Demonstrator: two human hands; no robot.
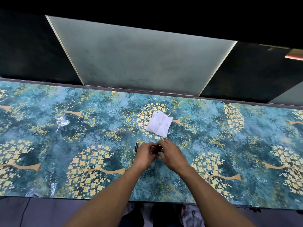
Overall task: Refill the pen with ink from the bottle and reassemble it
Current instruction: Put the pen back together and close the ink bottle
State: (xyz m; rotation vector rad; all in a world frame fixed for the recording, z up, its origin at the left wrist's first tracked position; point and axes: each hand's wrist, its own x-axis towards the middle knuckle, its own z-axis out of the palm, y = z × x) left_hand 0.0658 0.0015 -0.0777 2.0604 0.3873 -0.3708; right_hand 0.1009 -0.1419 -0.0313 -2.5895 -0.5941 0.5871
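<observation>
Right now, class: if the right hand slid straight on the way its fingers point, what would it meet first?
The right hand points left toward the small dark ink bottle it already touches; beyond that sits the left hand. Depth is unclear, so treat this as likely.

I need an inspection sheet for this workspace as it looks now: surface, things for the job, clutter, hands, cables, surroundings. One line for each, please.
Surface: table with a teal covering printed with yellow flowering trees.
Job's things: small dark ink bottle held between both hands, mostly hidden; dark pen lying on the table just beside the left hand.
Clutter: white tissue with faint red marks, lying flat beyond the hands.
Hands: left hand and right hand both grip the bottle with curled fingers.
Cables: one thin dark cable below the near table edge, at left.
Surroundings: pale frosted panel behind the table, dark panels on either side.
</observation>
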